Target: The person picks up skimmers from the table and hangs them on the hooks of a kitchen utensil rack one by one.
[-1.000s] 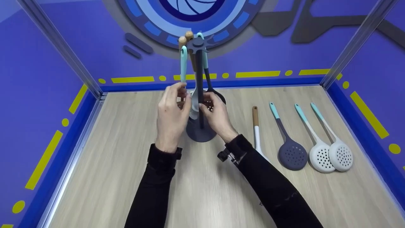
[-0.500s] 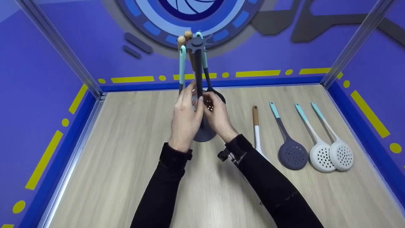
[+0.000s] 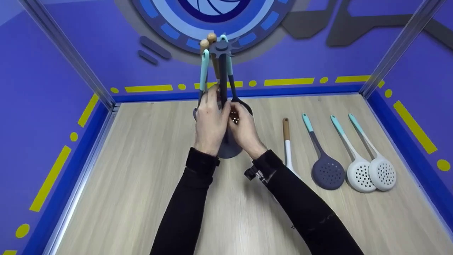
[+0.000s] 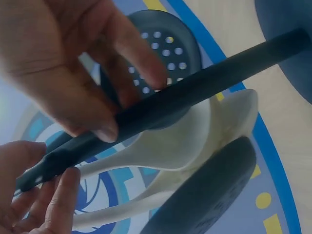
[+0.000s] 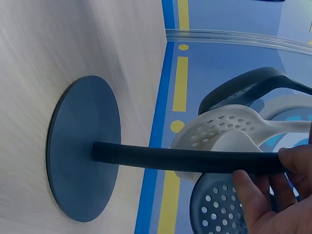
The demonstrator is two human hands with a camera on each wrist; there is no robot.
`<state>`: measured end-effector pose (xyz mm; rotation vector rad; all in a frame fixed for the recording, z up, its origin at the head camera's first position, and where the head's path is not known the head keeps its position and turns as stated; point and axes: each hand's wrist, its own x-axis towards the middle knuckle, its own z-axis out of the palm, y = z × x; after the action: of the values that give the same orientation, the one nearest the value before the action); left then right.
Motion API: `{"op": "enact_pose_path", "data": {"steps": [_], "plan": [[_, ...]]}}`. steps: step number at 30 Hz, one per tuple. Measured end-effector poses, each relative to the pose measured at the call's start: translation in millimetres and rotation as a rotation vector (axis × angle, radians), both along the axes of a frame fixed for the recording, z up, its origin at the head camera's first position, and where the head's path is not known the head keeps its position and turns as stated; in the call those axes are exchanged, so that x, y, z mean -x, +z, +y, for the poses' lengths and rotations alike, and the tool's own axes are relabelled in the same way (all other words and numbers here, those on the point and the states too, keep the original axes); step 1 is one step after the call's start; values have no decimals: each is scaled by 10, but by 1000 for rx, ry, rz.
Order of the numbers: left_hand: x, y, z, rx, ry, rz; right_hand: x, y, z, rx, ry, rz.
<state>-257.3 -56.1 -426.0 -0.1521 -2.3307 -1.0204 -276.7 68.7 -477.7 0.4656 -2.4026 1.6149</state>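
Note:
A dark grey utensil stand (image 3: 223,74) has a round base on the table and a ring of hooks on top. My left hand (image 3: 210,122) grips its pole from the left, thumb and fingers on either side in the left wrist view. My right hand (image 3: 246,132) holds the same pole from the right, with its thumb on the pole in the right wrist view. Behind the pole hang several utensils: a white ladle (image 4: 175,141), a white skimmer (image 5: 239,119) and dark slotted skimmers (image 5: 219,204). Their teal handles (image 3: 204,72) and wooden ones surround the top.
On the wooden table (image 3: 124,177) to the right lie a white utensil with a brown handle (image 3: 286,129), a dark skimmer (image 3: 328,173) and two white skimmers (image 3: 384,173) that overlap. Blue panels (image 3: 88,63) wall in the back and sides.
My left hand has moved right and slightly up, from beside the left hanging handle onto the pole. My right hand stays almost where it was.

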Motion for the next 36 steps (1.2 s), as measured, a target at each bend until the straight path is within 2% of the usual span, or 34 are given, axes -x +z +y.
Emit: {"op": "enact_pose_path", "data": {"steps": [11, 22, 36], "plan": [[96, -33, -50, 28, -14, -14, -22, 14, 143, 42, 37, -52], [118, -53, -75, -4, -72, -10, -80, 68, 404, -70, -30, -86], [144, -66, -67, -41, -139, -17, -127, 89, 822, -108, -66, -110]]}}
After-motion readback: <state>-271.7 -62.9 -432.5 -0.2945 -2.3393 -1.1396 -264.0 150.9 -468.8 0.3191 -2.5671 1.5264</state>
